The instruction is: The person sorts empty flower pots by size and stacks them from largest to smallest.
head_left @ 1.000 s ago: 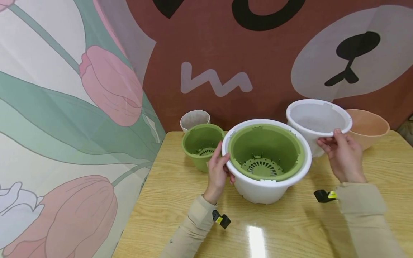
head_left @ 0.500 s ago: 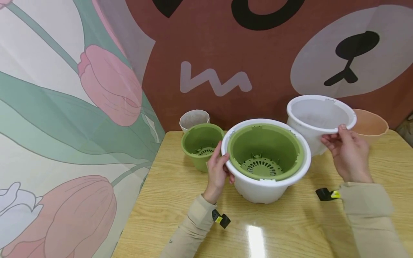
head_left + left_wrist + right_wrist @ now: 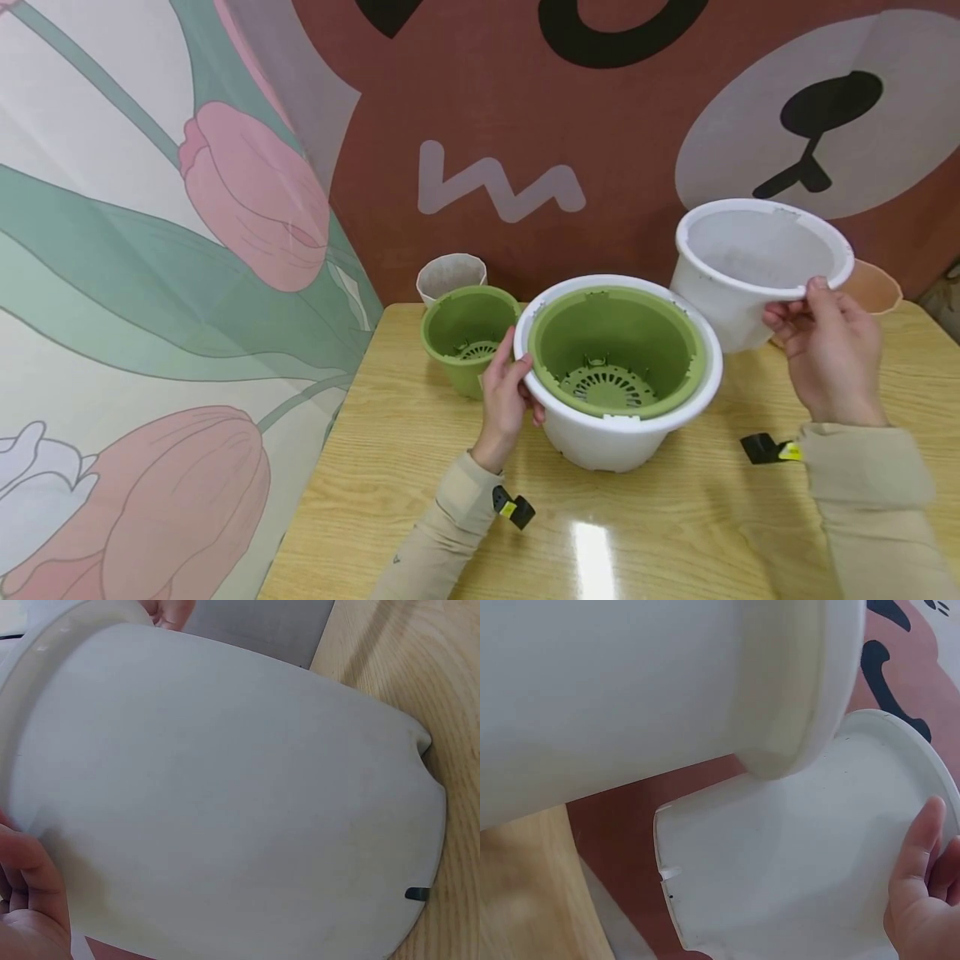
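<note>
A large white flowerpot (image 3: 607,442) stands mid-table with a green slotted flowerpot (image 3: 622,346) nested inside it. My left hand (image 3: 504,400) grips the white pot's rim on its left side, thumb over the rim and fingers underneath. In the left wrist view the white pot's wall (image 3: 240,787) fills most of the frame, its notched base at the wood. My right hand (image 3: 836,350) pinches the near right rim of a second white flowerpot (image 3: 723,308). This pot is tilted and lifted, close beside the large one. The right wrist view shows its outer wall (image 3: 802,847) and notched base.
Back left, a smaller green flowerpot (image 3: 471,367) stands in front of a small whitish pot (image 3: 452,279). An orange pot (image 3: 873,287) at the back right is partly hidden behind the lifted pot. A printed cloth backdrop (image 3: 525,100) rises behind the wooden table (image 3: 420,467).
My right hand has moved the second white pot up and to the right, over more of the orange pot. My left hand and the nested pots have stayed in place.
</note>
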Motion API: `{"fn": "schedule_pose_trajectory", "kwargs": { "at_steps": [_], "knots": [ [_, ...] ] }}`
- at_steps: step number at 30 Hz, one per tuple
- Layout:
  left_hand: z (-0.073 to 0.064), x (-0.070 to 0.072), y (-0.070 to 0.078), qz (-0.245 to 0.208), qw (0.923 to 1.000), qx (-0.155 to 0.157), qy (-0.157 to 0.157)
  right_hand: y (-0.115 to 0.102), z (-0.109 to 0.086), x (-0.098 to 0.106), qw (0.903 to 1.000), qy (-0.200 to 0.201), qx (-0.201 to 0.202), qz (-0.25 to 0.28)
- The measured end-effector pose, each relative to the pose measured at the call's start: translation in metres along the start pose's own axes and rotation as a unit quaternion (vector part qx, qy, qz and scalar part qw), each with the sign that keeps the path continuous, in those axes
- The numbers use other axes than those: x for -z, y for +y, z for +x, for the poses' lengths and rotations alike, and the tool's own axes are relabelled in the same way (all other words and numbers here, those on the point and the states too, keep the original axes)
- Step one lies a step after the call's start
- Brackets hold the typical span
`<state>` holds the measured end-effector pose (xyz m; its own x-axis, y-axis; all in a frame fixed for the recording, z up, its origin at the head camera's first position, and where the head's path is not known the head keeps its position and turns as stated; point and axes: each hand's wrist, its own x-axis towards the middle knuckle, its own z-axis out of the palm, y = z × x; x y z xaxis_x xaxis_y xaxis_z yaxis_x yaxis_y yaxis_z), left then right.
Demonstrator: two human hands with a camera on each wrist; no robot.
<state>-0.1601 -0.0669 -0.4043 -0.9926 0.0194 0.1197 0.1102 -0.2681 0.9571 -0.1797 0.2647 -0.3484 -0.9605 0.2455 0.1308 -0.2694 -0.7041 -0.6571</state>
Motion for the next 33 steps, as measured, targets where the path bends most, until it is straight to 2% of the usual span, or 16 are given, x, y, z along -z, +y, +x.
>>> {"fn": "schedule_pose_trajectory", "kwargs": {
  "at_steps": [7, 14, 17, 23, 26, 33],
  "knots": [
    [0.001, -0.001, 0.002, 0.008, 1.0, -0.003, 0.004, -0.007, -0.002, -0.008, 0.9996, 0.006, 0.018, 0.02],
    [0.0, -0.001, 0.002, 0.014, 0.9999, -0.005, 0.003, -0.013, -0.006, -0.016, 0.9976, 0.005, 0.069, 0.001],
    [0.0, -0.001, 0.001, 0.019, 0.9998, -0.005, 0.004, -0.016, -0.008, -0.02, 0.9966, -0.003, 0.082, 0.008],
    [-0.001, -0.001, 0.002, 0.023, 0.9997, 0.002, 0.007, -0.023, -0.01, -0.026, 0.9936, -0.004, 0.085, 0.074],
    [-0.001, -0.001, 0.002, 0.025, 0.9997, 0.003, 0.007, -0.027, -0.012, -0.028, 0.9921, 0.002, 0.088, 0.09],
    [-0.002, -0.002, 0.003, 0.029, 0.9996, -0.001, 0.005, -0.035, -0.018, -0.035, 0.9936, 0.01, 0.085, 0.074]
  ]
}}
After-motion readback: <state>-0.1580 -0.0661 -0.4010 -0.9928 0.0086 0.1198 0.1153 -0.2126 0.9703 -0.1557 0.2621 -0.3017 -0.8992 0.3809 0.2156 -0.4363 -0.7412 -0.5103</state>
